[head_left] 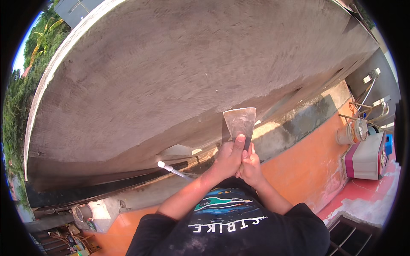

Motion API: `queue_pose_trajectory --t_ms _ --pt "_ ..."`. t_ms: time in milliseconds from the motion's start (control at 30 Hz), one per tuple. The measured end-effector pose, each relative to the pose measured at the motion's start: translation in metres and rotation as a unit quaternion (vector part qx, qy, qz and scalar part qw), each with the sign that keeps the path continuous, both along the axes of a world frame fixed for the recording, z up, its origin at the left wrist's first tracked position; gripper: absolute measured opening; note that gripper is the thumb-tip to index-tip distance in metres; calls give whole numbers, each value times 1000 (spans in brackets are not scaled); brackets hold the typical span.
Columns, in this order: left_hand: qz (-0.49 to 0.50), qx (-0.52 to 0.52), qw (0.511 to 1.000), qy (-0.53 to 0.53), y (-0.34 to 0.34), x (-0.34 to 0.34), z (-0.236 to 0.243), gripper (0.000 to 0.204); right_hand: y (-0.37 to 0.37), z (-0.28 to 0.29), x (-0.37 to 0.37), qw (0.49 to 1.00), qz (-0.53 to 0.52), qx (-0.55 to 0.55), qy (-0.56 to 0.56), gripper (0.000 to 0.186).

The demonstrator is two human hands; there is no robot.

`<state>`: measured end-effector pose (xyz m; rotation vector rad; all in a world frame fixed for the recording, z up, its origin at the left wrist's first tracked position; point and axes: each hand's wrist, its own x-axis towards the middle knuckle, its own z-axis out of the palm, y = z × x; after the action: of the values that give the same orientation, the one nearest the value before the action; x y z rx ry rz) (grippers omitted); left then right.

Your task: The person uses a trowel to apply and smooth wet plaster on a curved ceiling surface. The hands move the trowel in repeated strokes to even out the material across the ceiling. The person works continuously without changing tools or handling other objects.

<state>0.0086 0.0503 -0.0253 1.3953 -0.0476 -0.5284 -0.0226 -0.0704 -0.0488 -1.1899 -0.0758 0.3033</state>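
The scraper (240, 120) is scuffed metal, the wall (171, 77) matt.

We see strong daylight, inside the black surround of the fisheye circle. Glare whitens the sky (19, 61) at the upper left, while the large grey surface (171, 77) takes softer, fairly even light and darkens toward its lower left. Right of centre, sunlit patches meet a dark shadow along the concrete strip (273, 129). Near the middle, the scraper (240, 121) reads clearly, its blade carrying a dull sheen. Toward the rim we find straight edges bowing — with blue fringing at left — and small details softening.
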Motion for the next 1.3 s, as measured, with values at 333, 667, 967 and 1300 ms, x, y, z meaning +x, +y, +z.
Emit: queue_pose_trajectory --t_ms 333,667,967,1300 --pt "12 -42 999 -13 -4 2 3 72 -11 -6 1 998 15 -68 -11 36" --pt "78 -35 963 -255 -1 31 50 70 2 53 32 989 -30 -69 -130 39" --pt "1 -30 999 -33 -8 7 37 71 -12 24 3 999 39 5 20 41" --pt "36 -55 997 -48 -12 2 -2 74 -25 3 1 990 56 -120 -44 45"
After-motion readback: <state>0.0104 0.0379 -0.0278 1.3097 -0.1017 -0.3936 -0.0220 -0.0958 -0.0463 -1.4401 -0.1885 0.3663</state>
